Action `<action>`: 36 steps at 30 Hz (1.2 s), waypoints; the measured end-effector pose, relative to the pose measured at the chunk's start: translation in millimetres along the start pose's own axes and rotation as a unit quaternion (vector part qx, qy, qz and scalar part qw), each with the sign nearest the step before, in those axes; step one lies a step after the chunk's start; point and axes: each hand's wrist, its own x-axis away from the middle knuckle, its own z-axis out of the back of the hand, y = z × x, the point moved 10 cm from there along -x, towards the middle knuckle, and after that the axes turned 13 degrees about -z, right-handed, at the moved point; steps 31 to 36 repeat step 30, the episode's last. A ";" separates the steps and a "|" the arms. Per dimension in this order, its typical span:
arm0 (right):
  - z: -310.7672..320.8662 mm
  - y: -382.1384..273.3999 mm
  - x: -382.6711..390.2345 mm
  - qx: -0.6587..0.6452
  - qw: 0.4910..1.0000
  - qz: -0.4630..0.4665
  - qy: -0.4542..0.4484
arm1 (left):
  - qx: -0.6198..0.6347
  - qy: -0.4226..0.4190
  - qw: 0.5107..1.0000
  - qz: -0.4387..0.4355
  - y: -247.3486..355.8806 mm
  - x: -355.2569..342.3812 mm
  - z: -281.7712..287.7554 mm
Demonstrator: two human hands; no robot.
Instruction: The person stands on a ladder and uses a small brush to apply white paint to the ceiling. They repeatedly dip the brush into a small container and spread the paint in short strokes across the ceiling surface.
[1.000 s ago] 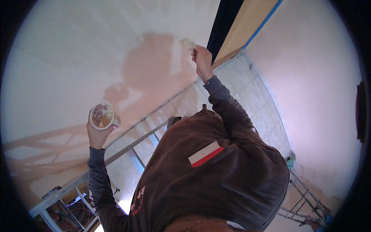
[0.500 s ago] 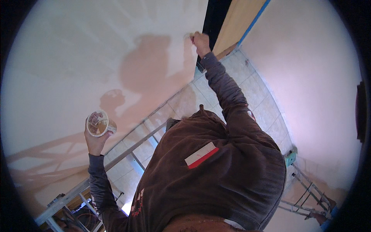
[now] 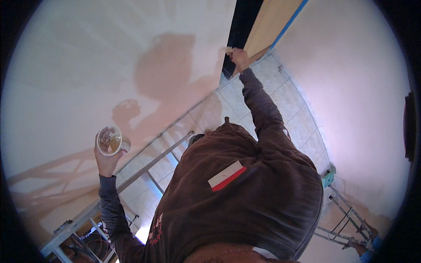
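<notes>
My left hand [image 3: 106,163] is closed round a clear plastic cup [image 3: 123,143] with pale smears inside and some tan stuff at the bottom. Its open mouth faces up toward me, beside the pale wall [image 3: 70,92]. My right arm reaches far out ahead. At its end my right hand [image 3: 240,58] is closed on a small paintbrush [image 3: 229,50], of which only a pale tip shows past the fingers. That tip is in front of the black strip [image 3: 241,30] at the wall's edge; I cannot tell whether it touches.
A light wood panel [image 3: 269,26] edged with blue tape [image 3: 287,24] stands beside the black strip. Pale tiles [image 3: 274,90] cover the floor. A metal ladder [image 3: 83,218] lies lower left; another ladder [image 3: 346,212] stands lower right, with part of a person [image 3: 368,239] beside it.
My right hand has moved right and slightly nearer, off the pale wall and over to the black strip, with the paintbrush. My left hand and the cup have barely shifted.
</notes>
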 end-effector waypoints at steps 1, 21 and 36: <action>-18.4 26.8 -3.9 -0.174 0.981 -0.078 -0.020 | -0.012 -0.006 1.000 0.003 -1.3 0.0 1.2; 119.2 -42.8 -34.3 -0.391 0.914 -0.108 0.027 | -0.011 0.008 1.000 0.027 -9.4 7.7 4.8; -11.6 27.3 -86.7 -0.276 0.953 -0.113 0.053 | -0.024 -0.031 0.999 0.016 -12.9 6.9 4.7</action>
